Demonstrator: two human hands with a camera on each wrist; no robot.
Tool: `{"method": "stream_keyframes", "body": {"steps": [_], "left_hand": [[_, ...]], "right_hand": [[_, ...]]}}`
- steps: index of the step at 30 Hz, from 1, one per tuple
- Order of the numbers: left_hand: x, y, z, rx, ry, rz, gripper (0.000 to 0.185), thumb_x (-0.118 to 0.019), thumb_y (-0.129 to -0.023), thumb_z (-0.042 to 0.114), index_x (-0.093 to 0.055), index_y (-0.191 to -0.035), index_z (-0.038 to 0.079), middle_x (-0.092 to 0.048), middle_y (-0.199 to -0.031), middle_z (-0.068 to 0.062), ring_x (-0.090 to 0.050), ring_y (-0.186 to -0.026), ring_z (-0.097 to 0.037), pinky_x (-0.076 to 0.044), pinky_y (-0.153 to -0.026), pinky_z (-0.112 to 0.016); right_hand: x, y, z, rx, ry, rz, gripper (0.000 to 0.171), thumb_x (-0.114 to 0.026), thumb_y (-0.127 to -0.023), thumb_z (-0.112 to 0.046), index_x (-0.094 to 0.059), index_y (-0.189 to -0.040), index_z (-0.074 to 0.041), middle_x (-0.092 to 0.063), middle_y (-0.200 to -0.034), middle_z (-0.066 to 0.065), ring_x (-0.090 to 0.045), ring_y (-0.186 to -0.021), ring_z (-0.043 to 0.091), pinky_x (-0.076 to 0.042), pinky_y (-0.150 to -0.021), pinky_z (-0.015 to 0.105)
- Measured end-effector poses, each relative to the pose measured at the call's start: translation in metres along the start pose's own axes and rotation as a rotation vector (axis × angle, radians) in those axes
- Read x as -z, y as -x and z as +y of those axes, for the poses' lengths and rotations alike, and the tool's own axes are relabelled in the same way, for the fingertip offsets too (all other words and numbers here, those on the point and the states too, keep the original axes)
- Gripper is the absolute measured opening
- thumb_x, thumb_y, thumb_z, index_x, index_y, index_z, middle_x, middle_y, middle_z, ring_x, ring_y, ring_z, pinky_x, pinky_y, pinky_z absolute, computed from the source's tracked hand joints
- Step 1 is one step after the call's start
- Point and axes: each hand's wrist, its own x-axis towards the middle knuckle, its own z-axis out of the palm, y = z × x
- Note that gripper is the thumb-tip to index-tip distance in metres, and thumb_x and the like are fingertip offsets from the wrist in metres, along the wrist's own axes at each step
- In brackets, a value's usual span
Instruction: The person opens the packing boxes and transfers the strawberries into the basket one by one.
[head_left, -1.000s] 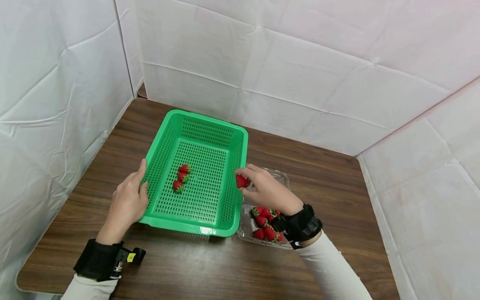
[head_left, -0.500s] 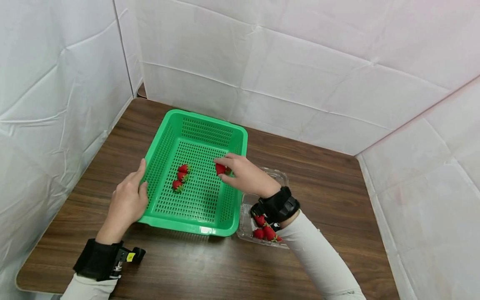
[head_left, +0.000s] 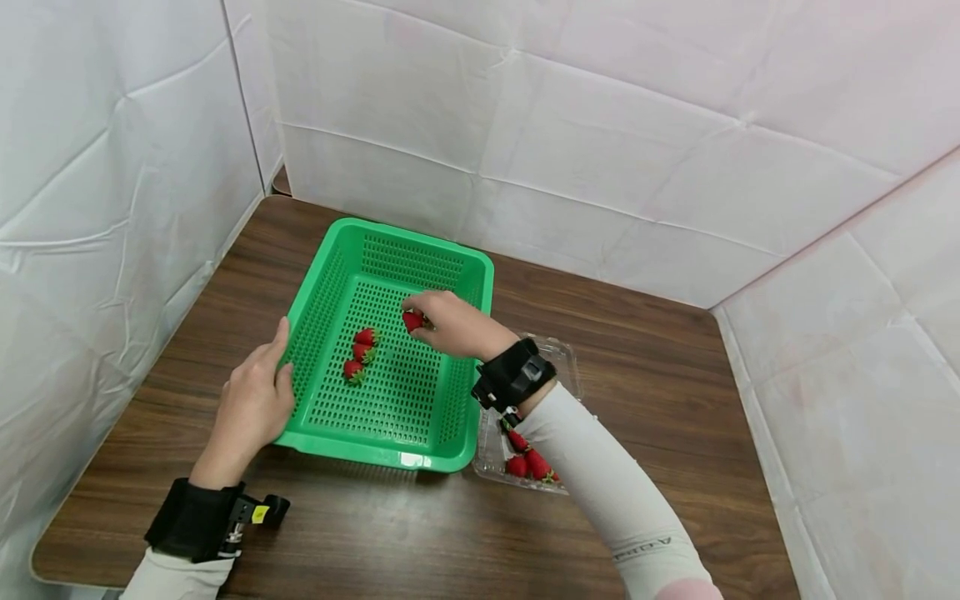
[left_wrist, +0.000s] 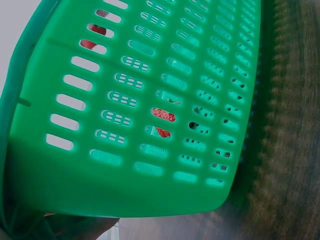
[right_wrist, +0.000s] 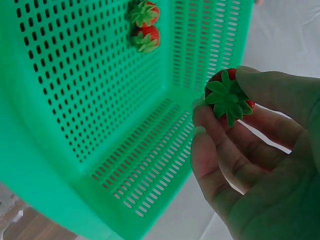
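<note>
Left hand [head_left: 252, 400] and right hand [head_left: 453, 325]: bare. Left wrist band [head_left: 187, 518]: black, with projecting black mount [head_left: 278, 510], 1 yellow label [head_left: 259, 514], silvery fitting [head_left: 236, 534]. Right wrist band [head_left: 516, 373]: black. Left sleeve [head_left: 178, 577]: white. Right sleeve [head_left: 600, 471]: white, snug, 1 line of dark lettering [head_left: 642, 548], pink section [head_left: 688, 590] further up.

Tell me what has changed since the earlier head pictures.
The right hand carried its pinched strawberry leftward and forward, from the right rim of the green basket to over its floor. Nothing was let go. The left hand at the basket's left edge and the three strawberries inside stayed put.
</note>
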Motion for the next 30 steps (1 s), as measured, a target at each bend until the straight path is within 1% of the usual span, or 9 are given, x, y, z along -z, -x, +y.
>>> {"method": "stream_keyframes", "body": {"steps": [2,7,11,16,19,23,28,30], "left_hand": [[0.000,0.000,0.000,0.000,0.000,0.000,0.062,-0.048,-0.098,-0.001,-0.021,-0.153,0.003,-0.050,-0.131,-0.036,-0.057,-0.101,-0.055,-0.046,-0.077,-0.065],[0.000,0.000,0.000,0.000,-0.005,-0.004,0.062,-0.048,-0.098,0.000,-0.021,-0.154,0.003,-0.050,-0.131,-0.036,-0.057,-0.100,-0.055,-0.046,-0.076,-0.066],[0.000,0.000,-0.001,0.003,-0.004,-0.001,0.061,-0.048,-0.098,0.000,-0.022,-0.153,0.003,-0.050,-0.131,-0.036,-0.057,-0.100,-0.055,-0.045,-0.076,-0.066],[0.000,0.001,-0.001,0.006,-0.004,0.000,0.062,-0.048,-0.098,0.000,-0.021,-0.154,0.003,-0.050,-0.131,-0.036,-0.057,-0.101,-0.054,-0.046,-0.076,-0.066],[0.000,0.001,-0.001,0.004,-0.005,0.003,0.062,-0.048,-0.098,0.000,-0.021,-0.153,0.003,-0.050,-0.131,-0.036,-0.058,-0.100,-0.054,-0.046,-0.076,-0.065],[0.000,0.001,-0.001,0.010,-0.009,0.000,0.062,-0.047,-0.098,0.000,-0.021,-0.154,0.004,-0.050,-0.131,-0.035,-0.057,-0.101,-0.054,-0.046,-0.077,-0.065],[0.000,0.002,0.000,0.014,-0.009,-0.005,0.062,-0.047,-0.099,0.001,-0.020,-0.154,0.005,-0.050,-0.132,-0.035,-0.057,-0.102,-0.053,-0.046,-0.078,-0.065],[0.000,0.001,0.000,0.011,-0.007,-0.002,0.062,-0.046,-0.099,0.001,-0.020,-0.154,0.005,-0.050,-0.132,-0.035,-0.057,-0.102,-0.053,-0.046,-0.078,-0.065]], "right_hand": [[-0.001,-0.006,0.002,-0.007,0.012,-0.017,0.038,-0.057,-0.098,-0.011,-0.054,-0.135,-0.005,-0.062,-0.118,0.009,-0.057,-0.099,0.017,-0.044,-0.082,0.030],[-0.004,-0.021,0.004,-0.018,0.036,-0.043,0.027,-0.059,-0.097,-0.010,-0.062,-0.123,-0.008,-0.062,-0.110,0.009,-0.050,-0.090,0.017,-0.038,-0.077,0.028],[-0.007,-0.031,0.005,-0.042,0.027,-0.060,0.029,-0.060,-0.096,-0.009,-0.062,-0.125,-0.008,-0.064,-0.111,0.010,-0.050,-0.086,0.018,-0.038,-0.076,0.029],[-0.013,-0.042,0.003,-0.079,0.026,-0.080,0.034,-0.061,-0.095,-0.010,-0.060,-0.130,-0.011,-0.064,-0.121,0.008,-0.059,-0.095,0.019,-0.046,-0.082,0.030],[-0.017,-0.047,0.002,-0.103,0.040,-0.095,0.036,-0.061,-0.095,-0.010,-0.060,-0.131,-0.011,-0.062,-0.126,0.008,-0.060,-0.102,0.019,-0.047,-0.084,0.030],[-0.023,-0.054,0.003,-0.137,0.035,-0.104,0.038,-0.059,-0.096,-0.007,-0.058,-0.134,-0.012,-0.059,-0.132,0.009,-0.057,-0.105,0.021,-0.042,-0.080,0.029],[-0.029,-0.060,0.006,-0.157,0.009,-0.095,0.037,-0.057,-0.097,-0.006,-0.059,-0.133,-0.011,-0.058,-0.135,0.011,-0.057,-0.109,0.022,-0.036,-0.077,0.028],[-0.031,-0.061,0.007,-0.161,-0.003,-0.090,0.036,-0.056,-0.098,-0.006,-0.059,-0.133,-0.010,-0.057,-0.134,0.012,-0.055,-0.107,0.022,-0.033,-0.077,0.028]]}}
